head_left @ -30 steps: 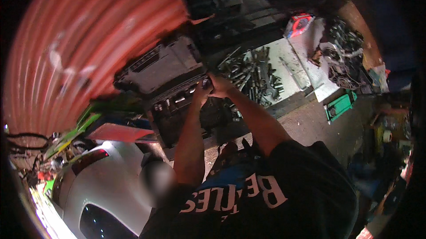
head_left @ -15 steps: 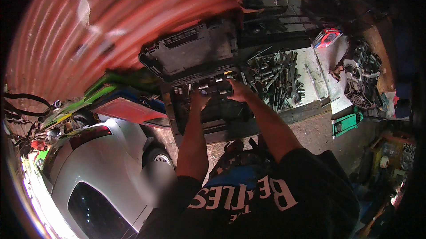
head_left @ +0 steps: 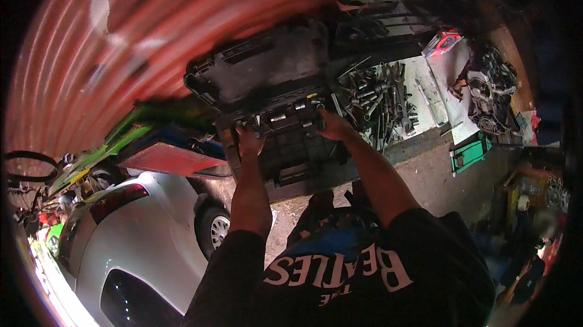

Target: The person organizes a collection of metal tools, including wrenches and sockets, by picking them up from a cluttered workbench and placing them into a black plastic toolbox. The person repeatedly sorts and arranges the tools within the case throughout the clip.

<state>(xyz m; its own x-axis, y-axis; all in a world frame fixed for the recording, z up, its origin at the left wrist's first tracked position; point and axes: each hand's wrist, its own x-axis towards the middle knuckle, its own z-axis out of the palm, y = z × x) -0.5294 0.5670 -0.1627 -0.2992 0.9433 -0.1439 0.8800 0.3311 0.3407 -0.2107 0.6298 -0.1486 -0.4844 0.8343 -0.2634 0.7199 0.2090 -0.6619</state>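
A black plastic tool case point(head_left: 294, 152) lies on the bench with its lid point(head_left: 267, 62) raised. Shiny sockets point(head_left: 278, 118) sit along the back of its tray. My left hand point(head_left: 249, 141) is over the left end of that row, its fingers bent together; what they hold, if anything, is too dark to make out. At the right end my right hand point(head_left: 335, 125) reaches in, thumb and forefinger apart, close to a dark socket. To the right of the case is a pile of wrenches and other loose metal tools point(head_left: 379, 102).
A red and blue box point(head_left: 443, 43) and a greasy metal engine part point(head_left: 490, 93) are on the bench's right side. A green floor jack point(head_left: 470, 154) stands below it. The silver car point(head_left: 143, 223) is at left, before a red corrugated metal wall point(head_left: 182, 17).
My left hand has moved left along the row of sockets, away from the middle. My right hand stays near the case's right end. The whole view has shifted slightly.
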